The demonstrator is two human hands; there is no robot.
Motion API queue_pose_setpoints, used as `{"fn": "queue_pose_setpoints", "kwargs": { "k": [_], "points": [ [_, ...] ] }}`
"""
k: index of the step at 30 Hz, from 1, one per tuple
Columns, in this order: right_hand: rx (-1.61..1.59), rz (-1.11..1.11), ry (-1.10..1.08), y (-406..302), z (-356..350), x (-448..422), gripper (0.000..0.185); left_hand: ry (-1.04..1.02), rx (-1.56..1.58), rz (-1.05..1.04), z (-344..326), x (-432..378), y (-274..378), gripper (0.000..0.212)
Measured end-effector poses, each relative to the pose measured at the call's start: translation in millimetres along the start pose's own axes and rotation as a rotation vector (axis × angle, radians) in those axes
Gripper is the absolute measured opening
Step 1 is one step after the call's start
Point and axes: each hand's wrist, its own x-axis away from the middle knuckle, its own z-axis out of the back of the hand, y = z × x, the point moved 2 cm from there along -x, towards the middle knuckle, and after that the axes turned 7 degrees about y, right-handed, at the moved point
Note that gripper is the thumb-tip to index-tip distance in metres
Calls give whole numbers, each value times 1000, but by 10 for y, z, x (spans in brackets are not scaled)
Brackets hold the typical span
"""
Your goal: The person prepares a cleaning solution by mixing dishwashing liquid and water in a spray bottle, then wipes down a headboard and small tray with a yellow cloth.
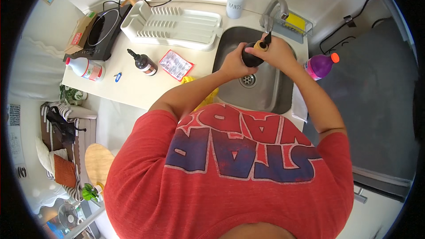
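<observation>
My left hand [237, 63] grips the body of a black pump bottle [251, 59] from the side. My right hand [279, 51] has hold of its top, around the wooden collar [261, 45] and the black pump head [268, 38]. The bottle is tilted over a stainless steel sink [229, 91], whose round drain strainer [247, 80] shows below. Just beyond my hands stands the curved metal faucet [277, 5]. Whether the collar sits fully on the bottle cannot be told, as my fingers cover the joint.
Left of the sink are a white dish rack [196, 28], a dark pump bottle [146, 64], a red-edged sachet [176, 65], a yellow cloth [210, 98] and a white jug [84, 69]. Behind stands a pale soap dispenser [235, 5]. A purple bottle [318, 66] and a sponge caddy [295, 23] are right.
</observation>
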Motion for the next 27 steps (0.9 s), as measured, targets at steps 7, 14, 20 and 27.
{"fn": "queue_pose_setpoints", "kwargs": {
  "k": [7, 14, 20, 27],
  "points": [
    [-654, 368, -215, 64, 31, 23, 47, -70, 36, -54, 54, 13, 166, 81],
    [-991, 81, -49, 203, -298, -170, 23, -80, -40, 97, -9, 70, 184, 77],
    [-999, -164, 571, 179, -659, -186, 29, -39, -150, 82, 26, 34, 184, 77],
    [-1145, 145, -181, 111, -136, -69, 12, -163, -100, 102, 211, -47, 192, 86]
  ]
}}
